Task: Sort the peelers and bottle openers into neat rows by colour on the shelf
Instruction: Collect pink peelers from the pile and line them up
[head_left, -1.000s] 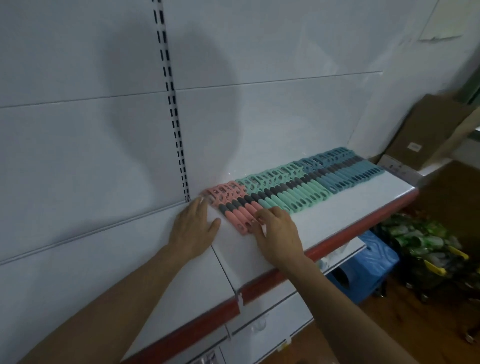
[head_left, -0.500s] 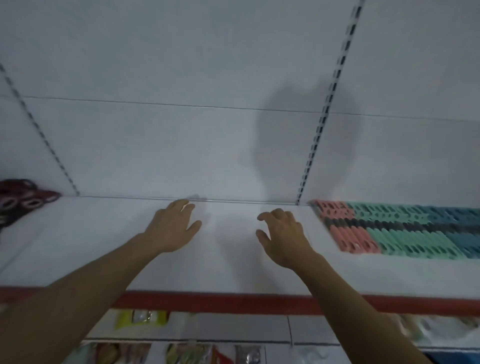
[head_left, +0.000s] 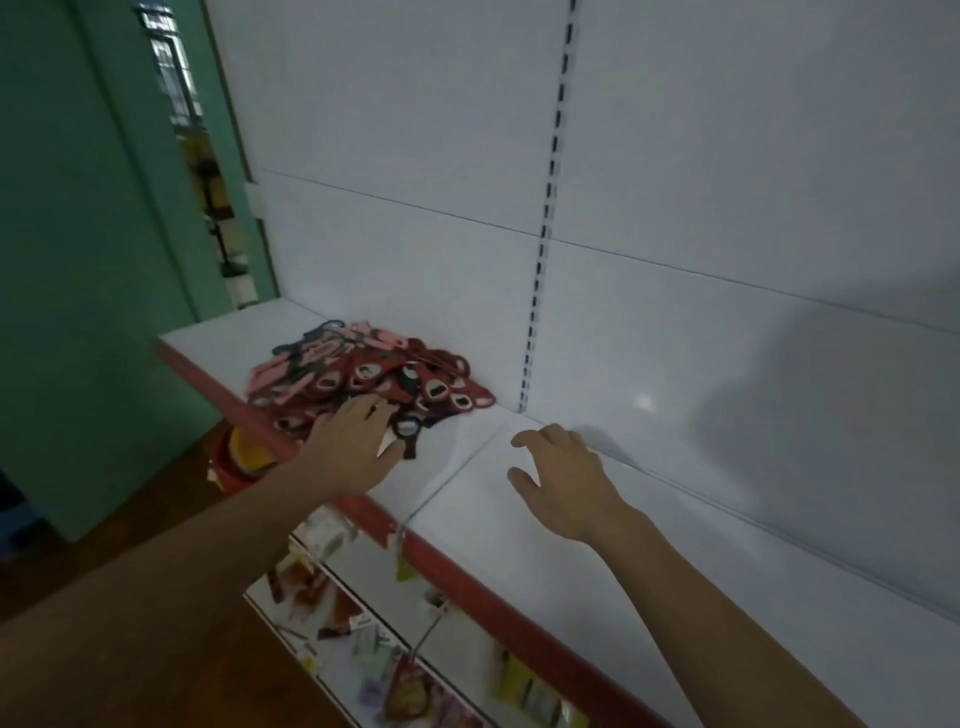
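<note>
Head: white shelf w/ red edge; green wall.

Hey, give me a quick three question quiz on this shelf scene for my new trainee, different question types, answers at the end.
1. True or false: the right hand is holding an opener.
2. Which hand rests on the pile of openers? A: left hand. B: right hand. C: both.
3. Fill in: the shelf has a ____ front edge.
Key: 1 false; 2 A; 3 red.
</note>
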